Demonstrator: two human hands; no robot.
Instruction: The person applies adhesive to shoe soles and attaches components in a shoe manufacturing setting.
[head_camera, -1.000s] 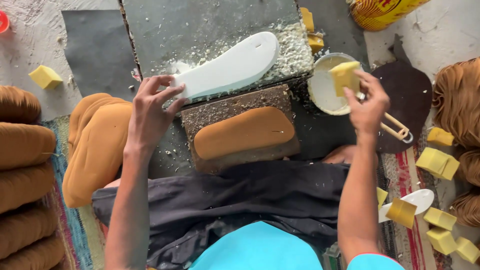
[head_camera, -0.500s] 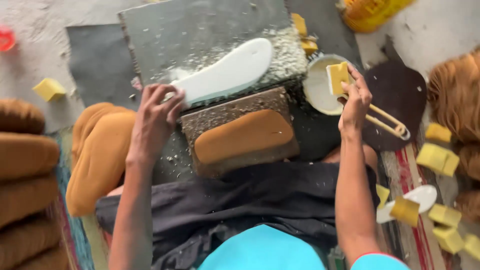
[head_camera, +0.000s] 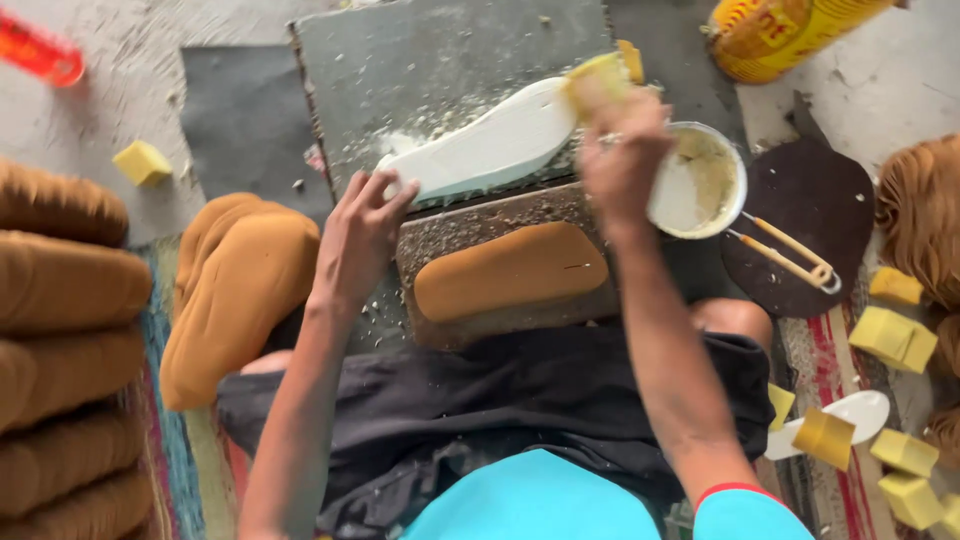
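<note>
Sole (head_camera: 480, 150) lies on the slab (head_camera: 440, 60), long axis running 8 to 2 o'clock. Your left hand (head_camera: 360, 235) pins its 8 o'clock end; your right hand (head_camera: 620, 160) clenches a sponge (head_camera: 595, 80) at its 2 o'clock end.

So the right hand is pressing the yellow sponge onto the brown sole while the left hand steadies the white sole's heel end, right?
Not quite. The head view shows the right hand pressing the yellow sponge onto the white sole, not the brown sole, which lies untouched below. The left hand does steady the white sole's near end.
</note>
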